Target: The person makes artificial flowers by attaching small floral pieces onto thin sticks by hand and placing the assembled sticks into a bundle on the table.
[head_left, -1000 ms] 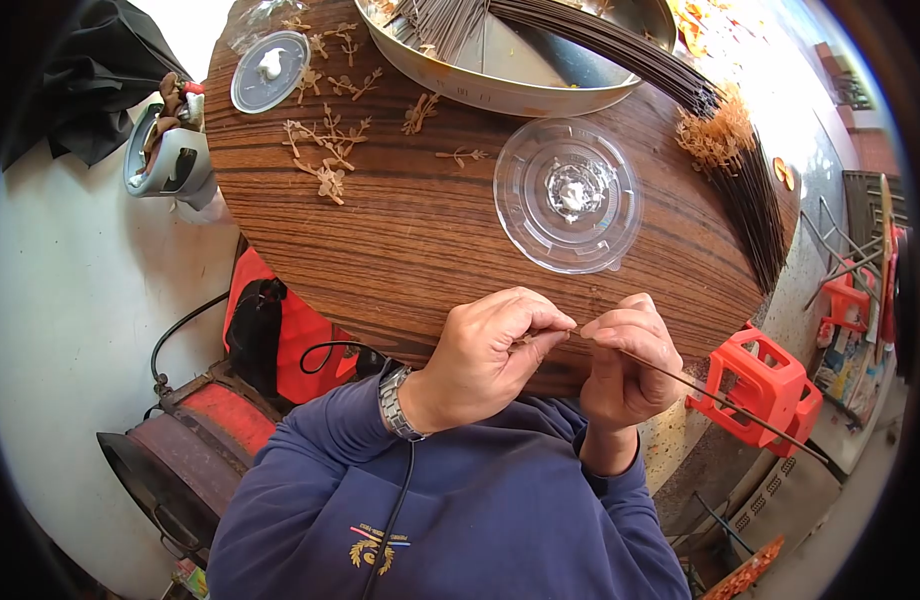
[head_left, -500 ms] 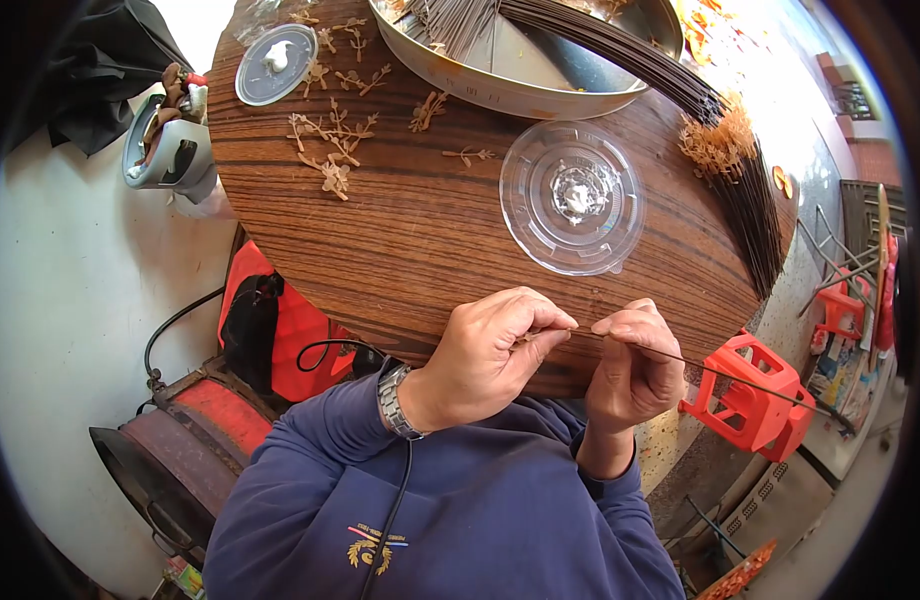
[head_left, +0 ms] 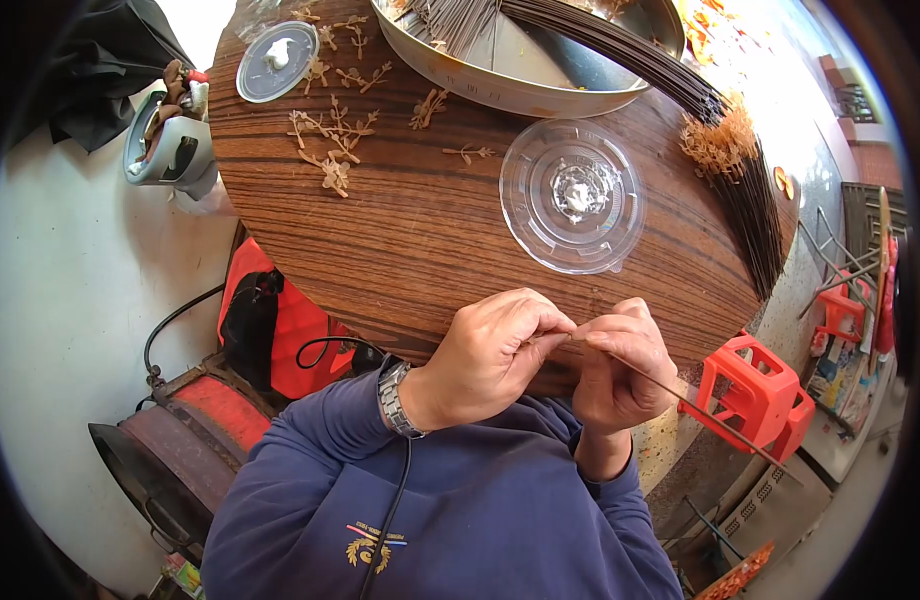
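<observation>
My right hand (head_left: 628, 368) pinches a thin, dark brown stick-like stem (head_left: 725, 425), which slants down to the right past my wrist. My left hand (head_left: 505, 350), with a watch (head_left: 394, 400) on its wrist, is closed in a pinch. Its fingertips meet those of my right hand at the near end of the stem; whatever lies between them is too small to make out. Beyond my hands, a clear plastic lid (head_left: 525, 215) with a white paste blob (head_left: 580, 195) in its middle lies on the wooden table (head_left: 400, 250).
Pale plastic-looking sprigs (head_left: 335, 140) lie at the table's left, near a smaller lid (head_left: 255, 80) with white paste. At the back stands a round metal pan (head_left: 500, 95) holding thin stems. A bundle of finished-looking stems (head_left: 750, 215) rests at right. A red stool (head_left: 750, 390) stands below.
My right hand has moved slightly left, up against my left fingertips. The stem's far end has swung downward. My left hand has stayed nearly still.
</observation>
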`<state>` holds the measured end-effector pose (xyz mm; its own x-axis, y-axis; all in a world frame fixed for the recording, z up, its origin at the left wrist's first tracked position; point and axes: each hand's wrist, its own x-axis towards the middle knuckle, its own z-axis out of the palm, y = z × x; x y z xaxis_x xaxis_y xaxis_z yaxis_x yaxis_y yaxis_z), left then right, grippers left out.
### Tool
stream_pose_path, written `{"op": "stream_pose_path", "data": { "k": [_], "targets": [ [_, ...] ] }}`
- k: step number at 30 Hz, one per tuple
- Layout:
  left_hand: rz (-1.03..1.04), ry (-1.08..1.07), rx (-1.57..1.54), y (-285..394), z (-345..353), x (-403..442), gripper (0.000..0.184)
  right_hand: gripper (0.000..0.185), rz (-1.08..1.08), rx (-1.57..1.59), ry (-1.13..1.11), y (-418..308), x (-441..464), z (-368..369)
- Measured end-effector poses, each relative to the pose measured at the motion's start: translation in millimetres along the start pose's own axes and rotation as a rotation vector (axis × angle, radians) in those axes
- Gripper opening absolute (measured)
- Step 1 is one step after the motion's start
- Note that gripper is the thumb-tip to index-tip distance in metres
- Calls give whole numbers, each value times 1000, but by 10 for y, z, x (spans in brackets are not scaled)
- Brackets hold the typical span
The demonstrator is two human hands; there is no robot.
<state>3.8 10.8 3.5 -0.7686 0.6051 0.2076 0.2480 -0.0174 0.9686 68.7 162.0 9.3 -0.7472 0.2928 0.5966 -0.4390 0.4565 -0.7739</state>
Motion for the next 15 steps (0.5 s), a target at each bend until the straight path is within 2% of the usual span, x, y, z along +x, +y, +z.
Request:
{"op": "stream_pose_path", "data": {
  "k": [6, 15],
  "targets": [
    [-75, -7, -64, 44, -25, 19, 10, 23, 99, 96, 127, 6, -78, -14],
    [-129, 31, -111, 36, -15, -9, 10, 26, 142, 122, 108, -2, -86, -6]
  ]
}}
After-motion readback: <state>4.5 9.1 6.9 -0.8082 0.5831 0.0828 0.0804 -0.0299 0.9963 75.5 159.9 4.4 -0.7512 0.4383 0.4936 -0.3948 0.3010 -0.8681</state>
